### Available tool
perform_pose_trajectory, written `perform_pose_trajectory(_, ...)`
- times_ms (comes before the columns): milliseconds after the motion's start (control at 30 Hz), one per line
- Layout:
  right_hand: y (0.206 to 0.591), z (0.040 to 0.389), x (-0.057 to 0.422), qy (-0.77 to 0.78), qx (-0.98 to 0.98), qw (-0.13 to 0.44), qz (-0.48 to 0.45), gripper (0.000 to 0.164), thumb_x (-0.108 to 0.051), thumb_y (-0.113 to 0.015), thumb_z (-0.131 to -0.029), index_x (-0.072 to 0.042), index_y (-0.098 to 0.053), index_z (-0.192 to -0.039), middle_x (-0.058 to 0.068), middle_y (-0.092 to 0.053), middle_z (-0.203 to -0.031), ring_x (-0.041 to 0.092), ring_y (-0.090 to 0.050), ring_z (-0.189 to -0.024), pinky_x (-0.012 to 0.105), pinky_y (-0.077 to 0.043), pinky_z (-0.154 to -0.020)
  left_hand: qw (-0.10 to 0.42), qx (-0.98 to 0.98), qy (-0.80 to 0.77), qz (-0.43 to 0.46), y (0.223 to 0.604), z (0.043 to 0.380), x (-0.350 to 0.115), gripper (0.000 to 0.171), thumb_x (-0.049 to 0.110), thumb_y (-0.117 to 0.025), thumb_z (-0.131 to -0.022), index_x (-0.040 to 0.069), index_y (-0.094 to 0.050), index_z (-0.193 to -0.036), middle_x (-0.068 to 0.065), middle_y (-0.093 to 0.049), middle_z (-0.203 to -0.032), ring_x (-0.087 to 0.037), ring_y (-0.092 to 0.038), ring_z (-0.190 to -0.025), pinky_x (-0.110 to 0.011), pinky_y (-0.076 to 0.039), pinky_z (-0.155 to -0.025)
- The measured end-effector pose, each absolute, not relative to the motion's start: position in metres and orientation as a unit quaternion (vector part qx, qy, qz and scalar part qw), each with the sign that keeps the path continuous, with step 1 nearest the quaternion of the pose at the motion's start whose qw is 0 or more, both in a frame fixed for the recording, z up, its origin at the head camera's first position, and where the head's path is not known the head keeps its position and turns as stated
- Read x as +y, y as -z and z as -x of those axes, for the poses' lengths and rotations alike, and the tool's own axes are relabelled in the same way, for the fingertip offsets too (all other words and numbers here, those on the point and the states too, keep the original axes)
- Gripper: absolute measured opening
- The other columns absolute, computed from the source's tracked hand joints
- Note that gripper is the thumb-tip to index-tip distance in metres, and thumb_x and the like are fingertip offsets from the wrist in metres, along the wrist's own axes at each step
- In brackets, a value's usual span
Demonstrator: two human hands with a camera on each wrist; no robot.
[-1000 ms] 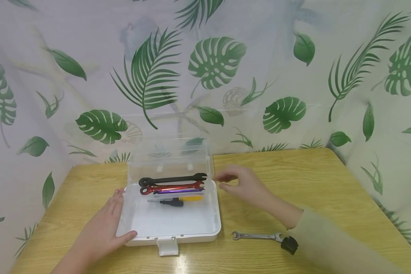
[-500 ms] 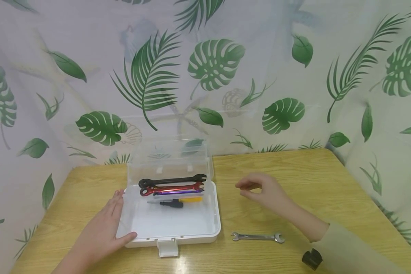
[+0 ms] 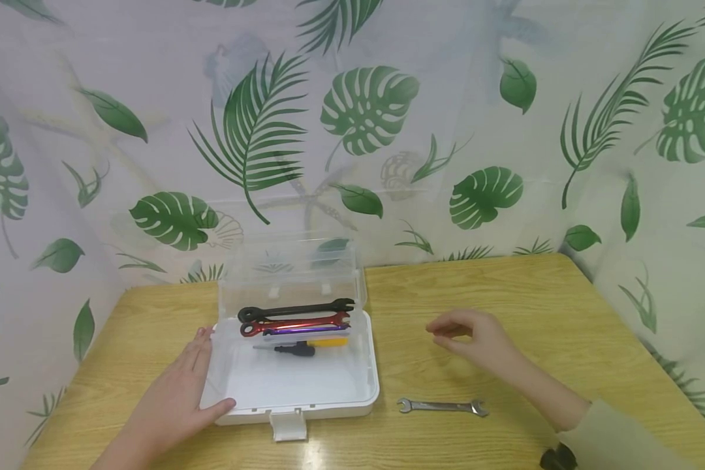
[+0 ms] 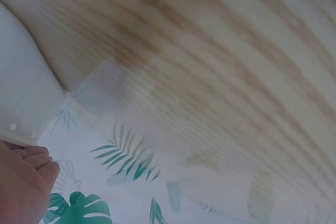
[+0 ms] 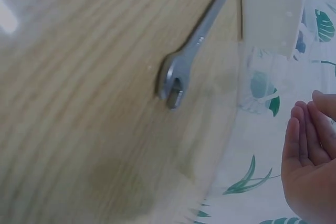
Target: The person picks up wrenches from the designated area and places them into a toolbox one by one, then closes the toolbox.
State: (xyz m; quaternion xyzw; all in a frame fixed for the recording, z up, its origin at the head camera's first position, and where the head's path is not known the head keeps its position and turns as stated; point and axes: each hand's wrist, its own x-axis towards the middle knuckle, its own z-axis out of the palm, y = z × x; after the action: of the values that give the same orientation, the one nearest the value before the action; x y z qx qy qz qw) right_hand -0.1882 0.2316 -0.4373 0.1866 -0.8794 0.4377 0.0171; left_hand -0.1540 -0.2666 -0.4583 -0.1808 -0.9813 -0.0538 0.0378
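Note:
My left hand (image 3: 170, 398) rests along the left side of a white toolbox (image 3: 329, 410), its thumb on the front left corner. A black combination wrench (image 3: 296, 309), a red wrench (image 3: 299, 322) and a purple wrench (image 3: 305, 330) lie in the back of the box. In front of them are a black-handled screwdriver (image 3: 296, 350) and a yellow-handled tool (image 3: 328, 341). My right hand (image 3: 482, 339), fingers loosely curled and holding nothing, hovers right of the box. Below it on the table lies a silver open-end wrench (image 3: 440, 407), also close in the right wrist view (image 5: 191, 51).
The toolbox's clear lid (image 3: 294, 261) stands raised at the back, near the leaf-patterned curtain (image 3: 423, 130). A white latch (image 3: 288, 425) hangs at the box's front. The wooden table (image 3: 476, 287) extends to the right.
My right hand has drawn away from the box's right edge, moving right and slightly nearer. The whole silver wrench now shows beyond the sleeve. My left hand and the box have stayed put.

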Motion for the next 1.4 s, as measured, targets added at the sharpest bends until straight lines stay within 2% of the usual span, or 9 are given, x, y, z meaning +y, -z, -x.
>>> perform_pose_trajectory(433, 0.461, 0.171, 0.24, -0.47, -0.864, -0.016, -0.178, 0.018, -0.001, -0.076, -0.094, 0.003, -0.077, -0.112, 0.018, -0.079, -0.109, -0.002, -0.07, -0.091, 0.021, -0.064, -0.083, 0.033, -0.982, 0.052, 0.178, 0.457, 0.153, -0.266, 0.116, 0.071, -0.067, -0.09, -0.016, -0.03, -0.158, -0.031, -0.03, -0.17, -0.049, -0.036, -0.155, -0.061, -0.039, -0.125)
perform_pose_trajectory(767, 0.479, 0.162, 0.24, -0.487, -0.856, -0.062, -0.164, 0.021, -0.01, -0.077, -0.096, 0.001, -0.077, -0.114, 0.014, -0.08, -0.109, -0.002, -0.069, -0.09, 0.02, -0.062, -0.081, 0.035, -0.981, 0.057, 0.184, 0.456, 0.152, -0.266, 0.116, 0.069, -0.068, -0.09, -0.017, -0.03, -0.158, -0.032, -0.03, -0.17, -0.05, -0.036, -0.155, -0.06, -0.039, -0.125)
perform_pose_trajectory(1000, 0.49, 0.16, 0.239, -0.497, -0.844, -0.092, -0.181, 0.025, -0.007, -0.078, -0.093, 0.004, -0.075, -0.115, 0.015, -0.079, -0.106, -0.003, -0.068, -0.089, 0.02, -0.062, -0.08, 0.034, -0.981, 0.056, 0.181, 0.457, 0.152, -0.266, 0.116, 0.07, -0.068, -0.09, -0.017, -0.03, -0.158, -0.032, -0.03, -0.17, -0.05, -0.036, -0.155, -0.06, -0.039, -0.125)
perform_pose_trajectory(1233, 0.491, 0.158, 0.238, -0.479, -0.849, -0.121, -0.185, 0.022, -0.01, -0.081, -0.092, 0.0, -0.077, -0.111, 0.009, -0.078, -0.103, -0.002, -0.066, -0.086, 0.02, -0.061, -0.075, 0.026, -0.983, 0.053, 0.174, 0.456, 0.153, -0.265, 0.117, 0.072, -0.066, -0.09, -0.016, -0.03, -0.158, -0.03, -0.029, -0.17, -0.049, -0.035, -0.156, -0.06, -0.038, -0.125)
perform_pose_trajectory(1400, 0.489, 0.158, 0.237, -0.475, -0.85, -0.118, -0.197, 0.02, -0.009, -0.082, -0.091, -0.001, -0.078, -0.108, 0.009, -0.078, -0.101, -0.002, -0.065, -0.084, 0.02, -0.061, -0.074, 0.019, -0.984, 0.053, 0.169, 0.456, 0.154, -0.265, 0.117, 0.073, -0.065, -0.091, -0.016, -0.031, -0.158, -0.03, -0.029, -0.171, -0.049, -0.034, -0.156, -0.061, -0.039, -0.125)
